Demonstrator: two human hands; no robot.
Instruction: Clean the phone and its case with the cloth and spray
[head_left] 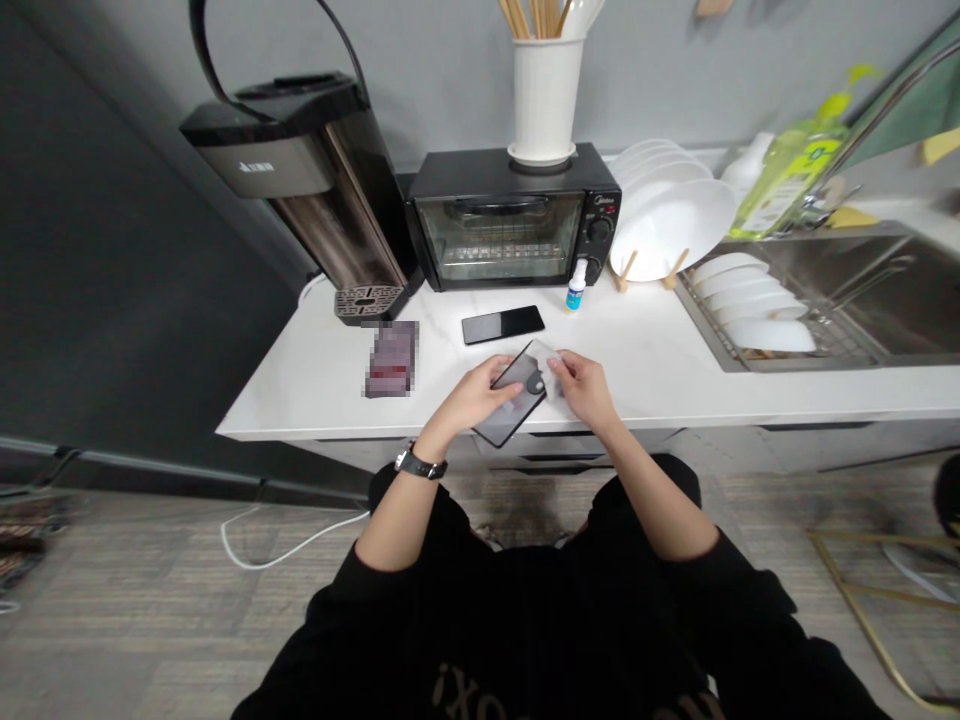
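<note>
My left hand [484,388] grips a grey, see-through phone case [501,424] with a black rim, thumb across its face. It is tilted above the counter's front edge, and a dark round part shows near its right side. Pinched in my right hand [585,388] is a thin whitish cloth or wipe [553,378], against the case's upper right side. Just beyond my hands, a black phone [503,325] lies flat. Behind it, to the right, stands a small white spray bottle [575,290] with a blue label.
A blurred-out purplish item [391,360] lies left on the white counter [300,390]. Behind are a water dispenser [330,200], a toaster oven [510,230] topped by a utensil holder [547,100], and upright plates [667,220]. At right, a sink [892,290] holds racked bowls [757,300].
</note>
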